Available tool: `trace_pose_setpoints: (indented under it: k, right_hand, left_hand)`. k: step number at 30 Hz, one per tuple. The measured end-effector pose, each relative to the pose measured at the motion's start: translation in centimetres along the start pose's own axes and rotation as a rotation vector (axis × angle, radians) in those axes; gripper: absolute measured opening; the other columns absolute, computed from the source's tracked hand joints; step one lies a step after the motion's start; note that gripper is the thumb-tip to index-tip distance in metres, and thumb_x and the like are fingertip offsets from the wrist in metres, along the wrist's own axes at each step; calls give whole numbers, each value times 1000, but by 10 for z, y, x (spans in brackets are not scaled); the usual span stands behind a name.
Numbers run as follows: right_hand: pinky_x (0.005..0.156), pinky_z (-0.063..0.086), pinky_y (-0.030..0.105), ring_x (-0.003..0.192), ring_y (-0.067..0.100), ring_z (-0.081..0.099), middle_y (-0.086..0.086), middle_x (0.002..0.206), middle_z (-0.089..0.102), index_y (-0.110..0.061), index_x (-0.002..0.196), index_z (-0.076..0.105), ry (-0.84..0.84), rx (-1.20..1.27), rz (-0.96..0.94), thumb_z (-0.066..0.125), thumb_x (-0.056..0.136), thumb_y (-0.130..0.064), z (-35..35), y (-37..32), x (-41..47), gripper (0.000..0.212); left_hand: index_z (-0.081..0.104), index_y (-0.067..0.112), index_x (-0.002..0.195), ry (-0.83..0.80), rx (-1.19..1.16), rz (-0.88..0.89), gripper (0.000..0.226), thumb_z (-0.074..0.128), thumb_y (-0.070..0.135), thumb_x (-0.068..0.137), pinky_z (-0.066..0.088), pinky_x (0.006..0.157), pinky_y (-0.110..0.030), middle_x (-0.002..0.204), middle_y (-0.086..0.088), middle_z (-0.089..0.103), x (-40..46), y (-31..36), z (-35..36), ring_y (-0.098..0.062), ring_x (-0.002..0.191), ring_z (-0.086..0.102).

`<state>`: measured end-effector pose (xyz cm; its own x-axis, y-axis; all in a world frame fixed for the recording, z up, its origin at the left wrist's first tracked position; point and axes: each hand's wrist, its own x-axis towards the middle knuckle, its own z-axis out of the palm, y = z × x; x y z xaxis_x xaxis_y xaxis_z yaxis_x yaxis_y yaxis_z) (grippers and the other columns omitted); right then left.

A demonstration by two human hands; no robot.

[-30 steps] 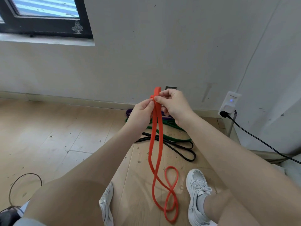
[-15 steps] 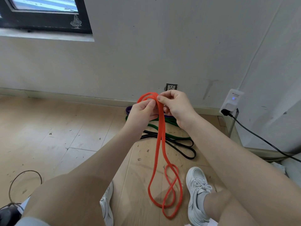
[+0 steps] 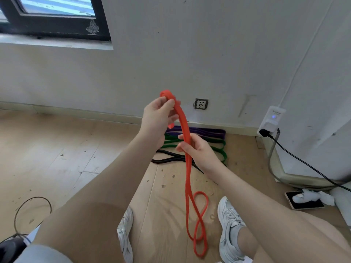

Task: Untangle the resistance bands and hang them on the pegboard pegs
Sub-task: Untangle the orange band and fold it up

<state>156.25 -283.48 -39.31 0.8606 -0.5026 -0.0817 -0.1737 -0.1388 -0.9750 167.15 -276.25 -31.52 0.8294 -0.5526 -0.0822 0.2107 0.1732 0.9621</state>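
Sliding down from the top, the right hand (image 3: 197, 150) is now gripping the orange band (image 3: 187, 168) mid-length at 6 o'clock of the left hand (image 3: 158, 116), which is pinching its top; the floor loops risk retwisting.

We see the left hand (image 3: 158, 115) above and left of the right hand (image 3: 197, 151), one band (image 3: 187, 164) hanging from both to the floor (image 3: 57, 158) between two shoes (image 3: 230, 228). Behind it, three more bands (image 3: 209, 143) lie on the floor against the wall (image 3: 190, 54), a socket (image 3: 201, 104) just above them. Window (image 3: 55, 16) upper left, plug adapter (image 3: 271, 119) on the right.
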Motion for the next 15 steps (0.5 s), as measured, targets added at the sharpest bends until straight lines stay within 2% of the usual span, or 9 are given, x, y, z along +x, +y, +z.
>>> trace_pose_setpoints:
  k: [3,6,10,12,14,15]
  right_hand:
    - [80,52,29,74,9,60,-6,80,60,-24,108,54,-49,-84,-11,49,96,-20,-13,-9,-10,14]
    - [64,48,25,59,9,53,-3,72,58,-18,100,55,-52,6,-30,48,96,-16,-27,-38,-17,8]
    - [60,50,24,59,12,56,3,75,62,-8,104,59,-89,258,-77,47,95,-8,-42,-96,-24,15]
    - [61,53,24,60,12,61,2,79,62,-9,103,62,-94,249,-94,50,94,-6,-44,-124,-25,15]
    - [60,55,24,58,12,64,2,78,59,-10,98,61,-47,259,-105,53,92,-4,-45,-150,-23,11]
    - [59,55,24,57,12,64,4,76,59,-9,97,60,-13,303,-108,54,91,-3,-45,-161,-20,10]
  left_hand:
    - [58,10,99,95,-131,4,11,48,10,96,53,67,-20,92,-3,67,9,25,-6,-15,86,63]
    - [56,10,94,126,-232,-3,8,48,8,95,54,71,-23,91,-6,66,14,48,-8,-17,87,63]
    - [55,7,84,185,-429,-29,13,49,3,94,51,54,-17,82,-8,64,24,78,-10,-14,75,63]
    - [56,3,88,186,-472,-37,9,50,6,94,51,51,-18,84,-10,65,31,90,-9,-15,74,64]
    - [54,2,102,84,-411,-85,19,45,19,98,54,62,-24,94,-11,65,29,94,-4,-17,80,64]
    - [51,4,108,2,-288,-135,30,40,31,100,52,73,-27,99,-10,65,23,91,-1,-18,86,64]
